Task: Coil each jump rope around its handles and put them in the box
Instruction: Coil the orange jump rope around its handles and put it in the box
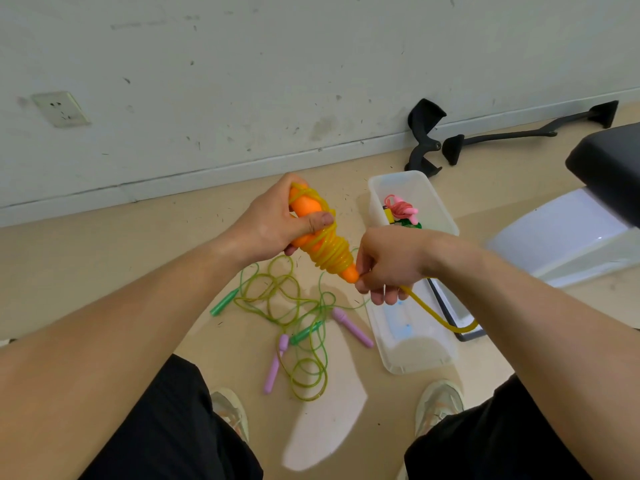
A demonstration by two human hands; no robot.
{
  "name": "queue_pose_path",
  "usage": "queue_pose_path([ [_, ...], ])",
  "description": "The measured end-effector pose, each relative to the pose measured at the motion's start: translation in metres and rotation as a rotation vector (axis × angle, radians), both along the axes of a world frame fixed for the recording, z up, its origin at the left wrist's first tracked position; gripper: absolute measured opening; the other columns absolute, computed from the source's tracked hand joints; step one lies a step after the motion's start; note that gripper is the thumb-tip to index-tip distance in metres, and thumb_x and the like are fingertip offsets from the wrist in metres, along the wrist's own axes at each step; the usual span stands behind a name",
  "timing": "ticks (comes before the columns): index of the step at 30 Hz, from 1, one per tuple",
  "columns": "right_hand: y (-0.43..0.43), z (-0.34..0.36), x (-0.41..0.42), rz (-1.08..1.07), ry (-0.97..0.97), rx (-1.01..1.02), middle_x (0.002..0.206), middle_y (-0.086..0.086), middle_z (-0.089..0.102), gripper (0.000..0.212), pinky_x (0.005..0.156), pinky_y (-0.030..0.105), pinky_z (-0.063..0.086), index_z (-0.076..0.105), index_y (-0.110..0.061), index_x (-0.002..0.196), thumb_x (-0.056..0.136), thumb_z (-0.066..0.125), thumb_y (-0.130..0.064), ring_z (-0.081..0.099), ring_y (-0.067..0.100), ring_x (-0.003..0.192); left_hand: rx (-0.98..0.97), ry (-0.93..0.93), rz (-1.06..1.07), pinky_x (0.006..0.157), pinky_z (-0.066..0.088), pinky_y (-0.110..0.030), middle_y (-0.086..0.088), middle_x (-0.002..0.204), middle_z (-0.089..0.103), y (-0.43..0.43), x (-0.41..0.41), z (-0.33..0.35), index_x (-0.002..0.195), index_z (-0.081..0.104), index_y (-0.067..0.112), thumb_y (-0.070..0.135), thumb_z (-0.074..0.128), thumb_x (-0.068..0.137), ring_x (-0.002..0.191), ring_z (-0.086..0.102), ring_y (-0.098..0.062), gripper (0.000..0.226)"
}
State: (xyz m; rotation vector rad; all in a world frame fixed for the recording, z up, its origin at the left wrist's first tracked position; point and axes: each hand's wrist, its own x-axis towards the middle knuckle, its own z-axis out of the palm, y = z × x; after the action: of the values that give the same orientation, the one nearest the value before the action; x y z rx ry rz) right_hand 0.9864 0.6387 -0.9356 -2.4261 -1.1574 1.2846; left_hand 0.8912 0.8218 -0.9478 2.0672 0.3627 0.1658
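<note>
Hands outstretched, left hand gripping orange handles, right hand pinching yellow rope

Beige floor holds green-handled rope, purple-handled rope, clear box and lid

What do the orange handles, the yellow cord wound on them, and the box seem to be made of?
The orange handles look like smooth matte plastic, evenly coloured. The yellow cord seems to be soft glossy see-through vinyl or rubber tubing: it bends freely and shines. The box looks like frosted plastic: its milky walls let light through.
</note>
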Motion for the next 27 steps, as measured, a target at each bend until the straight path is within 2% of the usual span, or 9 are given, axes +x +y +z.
queue_pose_path([
  [4, 0.000, 0.001, 0.004, 0.060, -0.129, 0.002, 0.065, 0.000, 0.071, 0.033, 0.058, 0.026, 0.056, 0.071, -0.009, 0.079, 0.095, 0.064, -0.037, 0.060, 0.011, 0.053, 0.034, 0.021, -0.064, 0.039, 0.041, -0.027, -0.008, 0.079, 0.062, -0.004, 0.001, -0.001, 0.109, 0.047, 0.018, 0.036, 0.079, 0.080, 0.044, 0.054, -0.019, 0.047],
  [9, 0.001, -0.005, 0.003, 0.083, -0.176, 0.115, 0.067, -0.007, 0.069, 0.020, 0.056, 0.020, 0.048, 0.074, -0.015, 0.087, 0.095, 0.064, -0.031, 0.058, 0.007, 0.058, 0.144, 0.034, -0.118, 0.041, 0.043, -0.026, -0.002, 0.080, 0.062, -0.007, -0.002, 0.001, 0.108, 0.047, 0.021, 0.039, 0.081, 0.077, 0.045, 0.055, -0.014, 0.049],
  [12, 0.001, -0.008, 0.005, 0.047, -0.122, 0.127, 0.064, -0.006, 0.068, 0.014, 0.054, 0.021, 0.050, 0.075, -0.014, 0.087, 0.093, 0.066, -0.023, 0.059, 0.009, 0.060, 0.270, 0.044, -0.144, 0.044, 0.040, -0.015, 0.004, 0.077, 0.061, -0.010, -0.002, 0.002, 0.106, 0.045, 0.025, 0.043, 0.080, 0.078, 0.048, 0.055, -0.001, 0.048],
  [14, 0.000, -0.010, 0.005, 0.003, -0.038, 0.094, 0.068, -0.003, 0.069, 0.014, 0.054, 0.019, 0.051, 0.075, -0.011, 0.091, 0.093, 0.061, -0.013, 0.057, 0.008, 0.061, 0.347, 0.080, -0.179, 0.048, 0.039, -0.016, 0.007, 0.079, 0.060, -0.015, -0.002, -0.001, 0.106, 0.043, 0.029, 0.046, 0.079, 0.078, 0.056, 0.056, 0.000, 0.049],
  [16, 0.001, -0.009, 0.003, -0.037, 0.070, 0.055, 0.079, 0.002, 0.073, 0.019, 0.056, 0.021, 0.053, 0.073, -0.006, 0.098, 0.094, 0.054, -0.005, 0.054, 0.009, 0.063, 0.419, 0.143, -0.204, 0.057, 0.041, -0.025, 0.004, 0.085, 0.060, -0.018, -0.005, -0.009, 0.107, 0.039, 0.032, 0.050, 0.077, 0.078, 0.067, 0.054, -0.005, 0.051],
  [19, 0.001, -0.009, 0.004, -0.190, 0.265, 0.047, 0.086, 0.012, 0.073, 0.022, 0.058, 0.028, 0.056, 0.059, -0.008, 0.111, 0.095, 0.049, 0.003, 0.058, 0.014, 0.059, 0.460, 0.167, -0.209, 0.063, 0.041, -0.032, 0.003, 0.087, 0.059, -0.020, -0.007, -0.017, 0.108, 0.037, 0.035, 0.054, 0.075, 0.078, 0.072, 0.053, -0.010, 0.052],
  [21, 0.001, -0.011, 0.004, -0.313, 0.390, 0.073, 0.083, 0.016, 0.068, 0.023, 0.062, 0.033, 0.060, 0.056, -0.009, 0.107, 0.095, 0.045, 0.006, 0.060, 0.017, 0.056, 0.465, 0.157, -0.207, 0.064, 0.043, -0.033, 0.003, 0.086, 0.059, -0.018, -0.008, -0.017, 0.108, 0.038, 0.035, 0.055, 0.075, 0.077, 0.072, 0.053, -0.012, 0.052],
  [23, -0.001, -0.012, 0.005, -0.401, 0.517, 0.112, 0.081, 0.016, 0.063, 0.024, 0.064, 0.033, 0.061, 0.062, -0.005, 0.098, 0.095, 0.041, 0.007, 0.060, 0.017, 0.055, 0.459, 0.126, -0.198, 0.065, 0.045, -0.033, 0.004, 0.086, 0.060, -0.015, -0.008, -0.015, 0.105, 0.039, 0.037, 0.054, 0.077, 0.075, 0.073, 0.055, -0.013, 0.052],
  [27, -0.006, -0.007, 0.010, -0.504, 0.754, 0.143, 0.081, 0.017, 0.064, 0.032, 0.066, 0.034, 0.062, 0.069, 0.001, 0.088, 0.094, 0.038, -0.005, 0.065, 0.021, 0.062, 0.423, 0.088, -0.196, 0.067, 0.049, -0.034, 0.007, 0.084, 0.062, -0.014, -0.009, -0.013, 0.100, 0.041, 0.043, 0.053, 0.081, 0.071, 0.072, 0.057, -0.011, 0.051],
])
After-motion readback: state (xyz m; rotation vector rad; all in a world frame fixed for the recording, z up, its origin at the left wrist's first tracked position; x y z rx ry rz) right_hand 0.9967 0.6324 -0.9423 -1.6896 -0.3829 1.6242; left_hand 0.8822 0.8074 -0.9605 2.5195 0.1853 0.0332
